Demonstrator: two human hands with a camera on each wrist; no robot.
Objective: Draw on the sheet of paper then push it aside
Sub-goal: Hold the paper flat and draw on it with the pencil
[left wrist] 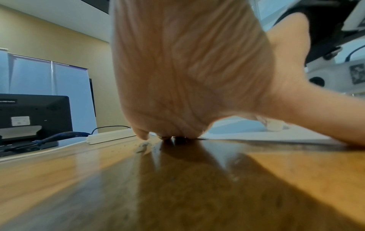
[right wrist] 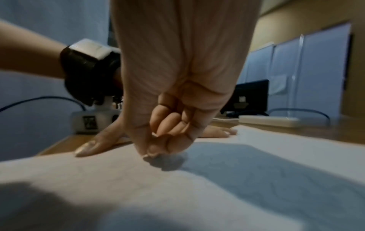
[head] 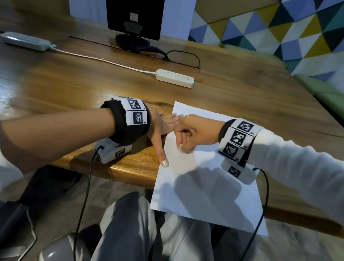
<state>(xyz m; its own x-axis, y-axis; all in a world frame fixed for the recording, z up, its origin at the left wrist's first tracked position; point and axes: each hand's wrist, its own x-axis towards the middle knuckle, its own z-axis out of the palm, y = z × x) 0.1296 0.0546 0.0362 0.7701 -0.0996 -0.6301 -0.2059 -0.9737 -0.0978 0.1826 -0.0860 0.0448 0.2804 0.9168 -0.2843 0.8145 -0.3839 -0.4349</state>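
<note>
One white sheet of paper point(head: 208, 177) lies at the near edge of the wooden counter point(head: 65, 79), its lower part overhanging toward the person's lap. The left hand point(head: 160, 127) rests flat with fingers point(right wrist: 223, 132) straight on the sheet's left edge, while the right hand point(head: 194, 133) sits curled in a fist on the paper; whether it holds anything cannot be told. Two white power strips point(head: 175, 78) and one dark monitor point(head: 133, 12) stand well apart beyond bare wood.
</note>
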